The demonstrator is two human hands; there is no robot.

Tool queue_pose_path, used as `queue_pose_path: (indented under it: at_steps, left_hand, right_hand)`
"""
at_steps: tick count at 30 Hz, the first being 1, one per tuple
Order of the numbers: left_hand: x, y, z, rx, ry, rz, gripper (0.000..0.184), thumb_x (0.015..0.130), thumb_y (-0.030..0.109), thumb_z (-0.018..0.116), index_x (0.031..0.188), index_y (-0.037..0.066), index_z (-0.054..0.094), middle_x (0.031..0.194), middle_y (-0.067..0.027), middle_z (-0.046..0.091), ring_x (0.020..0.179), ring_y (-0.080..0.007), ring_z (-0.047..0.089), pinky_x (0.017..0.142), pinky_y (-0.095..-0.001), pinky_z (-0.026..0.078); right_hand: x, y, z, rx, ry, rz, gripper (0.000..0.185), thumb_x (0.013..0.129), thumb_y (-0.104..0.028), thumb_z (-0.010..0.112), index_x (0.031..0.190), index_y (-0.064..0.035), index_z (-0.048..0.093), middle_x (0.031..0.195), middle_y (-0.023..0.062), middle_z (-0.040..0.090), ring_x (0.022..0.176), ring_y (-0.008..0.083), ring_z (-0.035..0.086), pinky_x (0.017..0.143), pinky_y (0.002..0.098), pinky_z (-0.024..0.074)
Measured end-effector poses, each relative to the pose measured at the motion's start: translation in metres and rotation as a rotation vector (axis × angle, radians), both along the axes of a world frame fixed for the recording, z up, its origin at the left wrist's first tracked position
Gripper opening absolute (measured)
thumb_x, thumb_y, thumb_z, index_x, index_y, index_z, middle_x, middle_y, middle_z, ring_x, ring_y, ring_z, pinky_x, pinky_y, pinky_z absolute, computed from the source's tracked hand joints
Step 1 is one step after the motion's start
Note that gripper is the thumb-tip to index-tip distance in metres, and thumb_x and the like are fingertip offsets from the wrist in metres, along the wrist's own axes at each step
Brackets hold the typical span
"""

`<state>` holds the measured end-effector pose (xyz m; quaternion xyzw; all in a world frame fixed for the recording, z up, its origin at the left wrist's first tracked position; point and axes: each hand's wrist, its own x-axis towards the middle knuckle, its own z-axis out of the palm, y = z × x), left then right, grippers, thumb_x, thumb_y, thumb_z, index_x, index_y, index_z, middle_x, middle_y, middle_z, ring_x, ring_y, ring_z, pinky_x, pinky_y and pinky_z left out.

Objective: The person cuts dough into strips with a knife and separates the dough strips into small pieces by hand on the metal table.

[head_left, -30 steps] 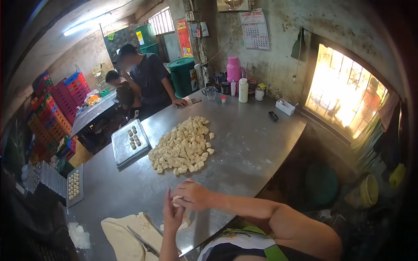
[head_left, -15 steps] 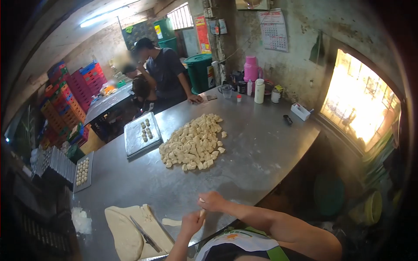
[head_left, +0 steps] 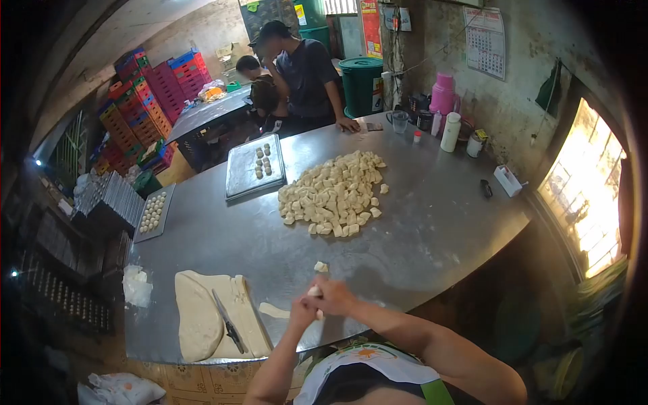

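My left hand and my right hand meet over the near part of the metal table, both closed on a small piece of dough that shows between them. Just beyond them lies a loose dough piece. A thin dough strip rests to the left of my left hand. Farther left is a large dough slab, partly folded, with a knife lying on it. Past my hands, a big heap of cut dough pieces covers the middle of the table.
Left of the heap sits a tray with dough balls; another tray is at the left edge. White flour lies near the slab. A person stands across the table, beside another person. Bottles stand at the back.
The view has swung left and down. My hands came apart slightly with dough stretched between them, then closed together again. A loose dough piece now lies just beyond them.
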<state>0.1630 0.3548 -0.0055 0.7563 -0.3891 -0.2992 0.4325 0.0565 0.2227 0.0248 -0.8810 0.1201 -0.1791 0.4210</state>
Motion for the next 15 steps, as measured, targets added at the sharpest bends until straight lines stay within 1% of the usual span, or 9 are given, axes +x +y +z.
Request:
queue_pose_path:
  at_steps: [1, 2, 4, 5, 8, 10, 12, 14, 15]
  left_hand:
    - [-0.008, -0.001, 0.008, 0.173, -0.015, 0.05, 0.04, 0.083, 0.003, 0.065, 0.123, 0.005, 0.063, 0.109, -0.0192, 0.066, 0.099, -0.0328, 0.068, 0.084, -0.0385, 0.053]
    - [-0.013, 0.004, 0.015, 0.168, -0.016, 0.056, 0.04, 0.083, 0.003, 0.065, 0.123, 0.005, 0.063, 0.109, -0.0192, 0.066, 0.099, -0.0328, 0.068, 0.084, -0.0385, 0.053]
    - [-0.016, 0.016, 0.028, -0.059, -0.142, -0.228, 0.043, 0.083, 0.007, 0.067, 0.126, 0.007, 0.061, 0.11, -0.0203, 0.065, 0.1, -0.0311, 0.067, 0.084, -0.0378, 0.052]
    - [-0.018, 0.022, 0.028, -0.165, -0.192, -0.379, 0.045, 0.083, 0.009, 0.068, 0.128, 0.008, 0.06, 0.111, -0.0209, 0.065, 0.101, -0.0303, 0.067, 0.084, -0.0375, 0.052]
    - [0.008, 0.016, 0.021, -0.13, -0.176, -0.218, 0.05, 0.084, 0.008, 0.067, 0.133, 0.005, 0.055, 0.105, -0.0181, 0.066, 0.1, -0.0284, 0.067, 0.085, -0.0363, 0.052]
    - [0.019, 0.013, 0.02, -0.12, -0.167, -0.184, 0.053, 0.085, 0.008, 0.067, 0.135, 0.003, 0.052, 0.102, -0.0167, 0.067, 0.099, -0.0274, 0.067, 0.085, -0.0357, 0.052]
    - [0.02, -0.003, 0.021, -0.607, -0.607, -0.228, 0.06, 0.083, 0.005, 0.066, 0.14, 0.003, 0.046, 0.105, -0.0146, 0.067, 0.1, -0.0293, 0.066, 0.087, -0.0349, 0.052]
    - [0.03, -0.007, 0.008, -0.626, -0.349, -0.198, 0.05, 0.085, 0.008, 0.065, 0.132, -0.001, 0.053, 0.106, -0.0151, 0.067, 0.097, -0.0342, 0.066, 0.091, -0.0377, 0.052]
    - [0.039, -0.01, -0.005, -0.494, -0.146, -0.241, 0.043, 0.086, 0.008, 0.064, 0.127, -0.001, 0.057, 0.103, -0.0141, 0.068, 0.095, -0.0316, 0.067, 0.088, -0.0362, 0.052]
  right_hand:
    - [0.0, -0.003, -0.005, -0.031, 0.15, -0.084, 0.046, 0.085, -0.042, 0.069, 0.114, -0.0068, 0.062, 0.107, 0.0185, 0.066, 0.098, 0.0371, 0.065, 0.078, 0.0465, 0.0522]
    - [0.0, -0.009, -0.008, -0.036, 0.148, -0.079, 0.046, 0.085, -0.042, 0.069, 0.114, -0.0068, 0.062, 0.107, 0.0185, 0.066, 0.098, 0.0371, 0.065, 0.078, 0.0465, 0.0522]
    - [0.0, -0.026, -0.012, -0.176, 0.484, -0.108, 0.045, 0.084, -0.039, 0.07, 0.114, -0.0069, 0.062, 0.105, 0.0193, 0.067, 0.099, 0.0383, 0.065, 0.081, 0.0469, 0.052]
    - [-0.005, -0.027, -0.02, -0.17, 0.487, -0.12, 0.045, 0.084, -0.039, 0.07, 0.114, -0.0069, 0.062, 0.105, 0.0193, 0.067, 0.099, 0.0383, 0.065, 0.081, 0.0469, 0.052]
    - [-0.017, -0.023, -0.037, -0.267, 0.158, -0.198, 0.043, 0.083, -0.037, 0.071, 0.114, -0.008, 0.063, 0.105, 0.0185, 0.067, 0.097, 0.0381, 0.065, 0.084, 0.0472, 0.0516]
    - [-0.007, -0.01, -0.022, -0.107, 0.066, -0.054, 0.042, 0.083, -0.037, 0.071, 0.114, -0.0103, 0.063, 0.107, 0.0172, 0.066, 0.1, 0.0375, 0.064, 0.086, 0.0468, 0.0508]
    - [-0.003, 0.006, -0.015, -0.032, 0.046, 0.072, 0.04, 0.083, -0.037, 0.07, 0.113, -0.0114, 0.064, 0.11, 0.016, 0.065, 0.101, 0.0377, 0.063, 0.087, 0.0463, 0.0507]
    - [0.0, 0.017, -0.002, -0.054, -0.156, 0.039, 0.036, 0.084, -0.036, 0.069, 0.109, -0.0114, 0.065, 0.107, 0.016, 0.065, 0.098, 0.0375, 0.063, 0.084, 0.0461, 0.0514]
    - [0.002, 0.015, -0.003, -0.063, -0.147, -0.036, 0.036, 0.084, -0.036, 0.069, 0.109, -0.0114, 0.065, 0.107, 0.016, 0.065, 0.098, 0.0375, 0.063, 0.084, 0.0461, 0.0514]
